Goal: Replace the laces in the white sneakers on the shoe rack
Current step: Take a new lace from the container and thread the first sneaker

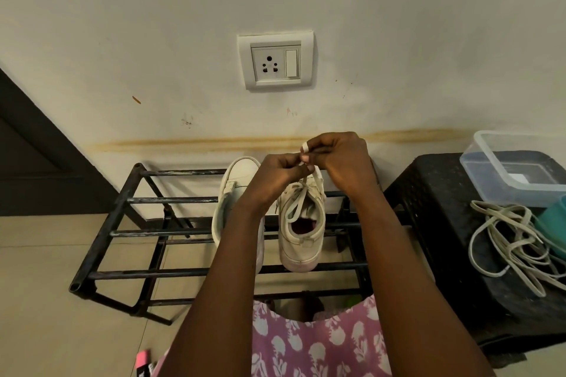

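Observation:
Two white sneakers stand side by side on the top bars of a black metal shoe rack (122,202). The left sneaker (237,184) is partly hidden by my left forearm. The right sneaker (301,229) has a white lace (294,205) threaded through its eyelets. Above its toe, my left hand (275,174) and my right hand (343,159) meet and pinch the ends of this lace between curled fingers. A loop of lace shows at my right fingertips.
A black plastic stool (444,223) stands right of the rack, carrying a tangle of loose off-white laces (514,245), a clear plastic box (514,162) and a teal item (554,223). A wall socket (275,60) sits above. A pink object (142,360) lies on the floor.

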A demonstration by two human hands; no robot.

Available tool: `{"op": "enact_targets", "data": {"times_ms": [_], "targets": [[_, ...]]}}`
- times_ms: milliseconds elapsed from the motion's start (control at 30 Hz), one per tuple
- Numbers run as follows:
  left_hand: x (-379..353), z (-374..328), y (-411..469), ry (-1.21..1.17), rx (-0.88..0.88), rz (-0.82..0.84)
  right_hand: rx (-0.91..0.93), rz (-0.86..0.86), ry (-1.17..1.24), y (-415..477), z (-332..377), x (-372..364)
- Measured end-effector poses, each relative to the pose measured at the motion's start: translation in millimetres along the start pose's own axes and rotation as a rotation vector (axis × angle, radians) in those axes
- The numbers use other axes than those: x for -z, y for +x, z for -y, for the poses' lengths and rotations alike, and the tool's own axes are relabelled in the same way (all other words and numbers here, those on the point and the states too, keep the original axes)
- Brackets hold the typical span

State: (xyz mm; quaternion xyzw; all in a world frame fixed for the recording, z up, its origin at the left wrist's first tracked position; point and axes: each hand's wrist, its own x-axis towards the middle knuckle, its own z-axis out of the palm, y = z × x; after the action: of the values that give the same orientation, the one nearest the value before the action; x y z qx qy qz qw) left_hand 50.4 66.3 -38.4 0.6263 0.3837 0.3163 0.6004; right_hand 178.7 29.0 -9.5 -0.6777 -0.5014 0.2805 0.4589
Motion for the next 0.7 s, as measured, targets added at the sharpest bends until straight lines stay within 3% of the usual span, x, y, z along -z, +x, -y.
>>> {"op": "enact_targets", "data": {"times_ms": [267, 500, 633, 700], "targets": [[-1, 4, 3, 0.088, -0.022, -0.076, -0.002, -0.079, -0.119, 2, 3, -9], [-6, 7, 7, 0.132, -0.043, -0.136, -0.036, -0.071, 0.099, -1, 0, -8], [-5, 9, 9, 0.100, -0.017, -0.156, -0.091, 0.077, -0.005, 2, -9, 3], [-4, 10, 10, 0.069, -0.001, -0.149, -0.120, 0.100, 0.062, 1, -12, 4]]}}
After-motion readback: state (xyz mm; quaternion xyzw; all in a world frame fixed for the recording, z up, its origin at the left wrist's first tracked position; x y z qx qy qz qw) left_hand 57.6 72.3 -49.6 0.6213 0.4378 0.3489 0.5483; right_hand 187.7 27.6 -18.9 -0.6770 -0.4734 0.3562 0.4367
